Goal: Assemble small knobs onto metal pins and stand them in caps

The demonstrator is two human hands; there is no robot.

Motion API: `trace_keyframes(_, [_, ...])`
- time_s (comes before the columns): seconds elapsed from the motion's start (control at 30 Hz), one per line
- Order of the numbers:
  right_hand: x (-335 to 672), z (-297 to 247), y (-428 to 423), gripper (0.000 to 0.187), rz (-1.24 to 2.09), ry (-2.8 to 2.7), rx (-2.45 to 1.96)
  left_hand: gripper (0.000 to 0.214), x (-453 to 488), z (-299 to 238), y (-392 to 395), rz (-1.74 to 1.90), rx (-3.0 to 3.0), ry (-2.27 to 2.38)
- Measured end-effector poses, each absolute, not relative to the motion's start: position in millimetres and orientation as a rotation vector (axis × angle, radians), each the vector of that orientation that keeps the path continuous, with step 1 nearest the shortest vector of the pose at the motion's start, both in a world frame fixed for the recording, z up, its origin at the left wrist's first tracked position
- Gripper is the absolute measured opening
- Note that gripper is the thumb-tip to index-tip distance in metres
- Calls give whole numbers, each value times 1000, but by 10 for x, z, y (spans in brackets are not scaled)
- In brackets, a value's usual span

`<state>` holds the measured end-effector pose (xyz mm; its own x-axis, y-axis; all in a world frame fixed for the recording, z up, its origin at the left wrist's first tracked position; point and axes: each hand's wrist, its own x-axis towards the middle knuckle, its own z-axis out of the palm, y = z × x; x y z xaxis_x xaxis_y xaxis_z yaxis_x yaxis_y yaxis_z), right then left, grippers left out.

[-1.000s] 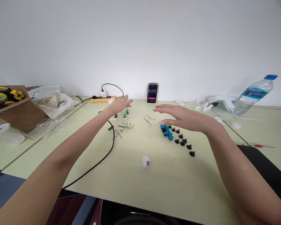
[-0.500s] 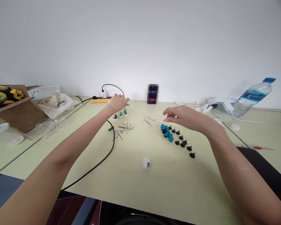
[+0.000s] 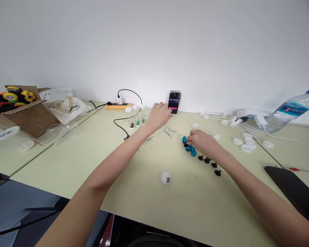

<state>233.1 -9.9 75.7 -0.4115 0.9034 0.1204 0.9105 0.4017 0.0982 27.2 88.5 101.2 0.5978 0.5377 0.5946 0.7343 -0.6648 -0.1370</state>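
Note:
My left hand (image 3: 159, 116) hovers over the back middle of the table, fingers loosely bent and apart, with nothing visible in them; it is nearest the propped phone (image 3: 174, 103) and the bent metal wires (image 3: 168, 131). To its left stand three clear tubes (image 3: 130, 118) with white caps and small dark or green contents. My right hand (image 3: 202, 142) is at the shiny blue knob-like pieces (image 3: 191, 150), fingertips drawn together; what they pinch, if anything, is hidden. Black disc-shaped pieces with stems (image 3: 214, 165) lie beside and under this hand. In front sits a small white cap (image 3: 165, 178) holding tiny grey bits.
On the right are loose white caps (image 3: 246, 148), clear tubes (image 3: 249, 131), a tilted water bottle (image 3: 290, 111), a red-handled screwdriver (image 3: 295, 169) and a black pad (image 3: 290, 188). An orange power strip (image 3: 118, 106) and a cardboard box (image 3: 31, 118) of toys are left.
My left hand has moved right, away from the tubes. My right hand has come down onto the blue pieces, its fingers drawing together. The view has shifted slightly left.

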Motion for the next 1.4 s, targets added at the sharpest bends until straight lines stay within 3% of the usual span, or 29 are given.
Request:
trace_keyframes(0.2, [2328, 516, -57, 31, -357, -2564, -1634, 35, 283, 477, 399, -757, -2737, -666])
trace_keyframes(0.37, [2265, 461, -32, 29, -363, -2549, -1662, 32, -79, 75, 40, -720, -2916, -705])
trace_keyframes(0.7, [1756, 440, -314, 23, -166, -2620, -1334, 27, -181, 91, 330, -862, -2714, -1044])
trace_keyframes(1.03, [1770, 481, -303, 26, 305, -2416, -1316, 25, -128, 42, 355, -579, -2651, -1024])
trace_keyframes(1.17, [1882, 510, -6, 25, 220, -2342, -1498, 21, -136, 20, 200, -553, -2744, -1030])
trace_keyframes(1.4, [1701, 401, 451, 20, -232, -2448, -1874, 24, -176, 42, 9, -569, -2833, -1014])
